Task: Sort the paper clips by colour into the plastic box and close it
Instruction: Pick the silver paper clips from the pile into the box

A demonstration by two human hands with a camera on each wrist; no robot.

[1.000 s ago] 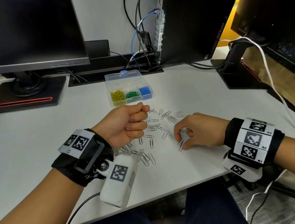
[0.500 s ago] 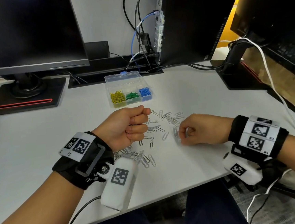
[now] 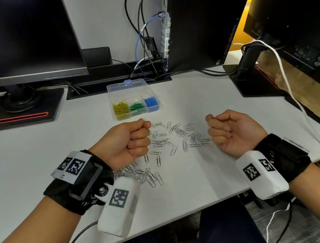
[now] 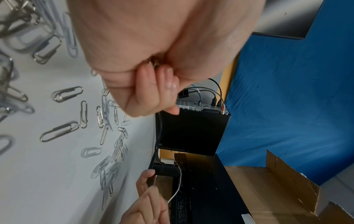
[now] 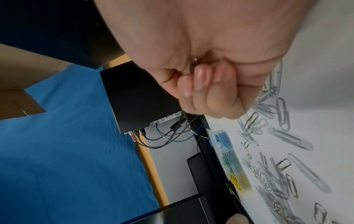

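The clear plastic box stands open at the back centre, with yellow clips, green clips and blue clips each in its own front compartment. Several silver paper clips lie scattered on the white table between my hands. My left hand is a fist resting at the left of the pile; metal glints inside its curled fingers. Turned palm up and lifted at the right of the pile, my right hand grips silver clips in its curled fingers.
A monitor on a black stand is at the back left and a computer tower with cables behind the box. Another monitor arm and a white cable are at the right. The table's front edge is near my wrists.
My right hand has left the table, moved right and turned palm up with silver clips closed inside. The left fist has stayed in place.
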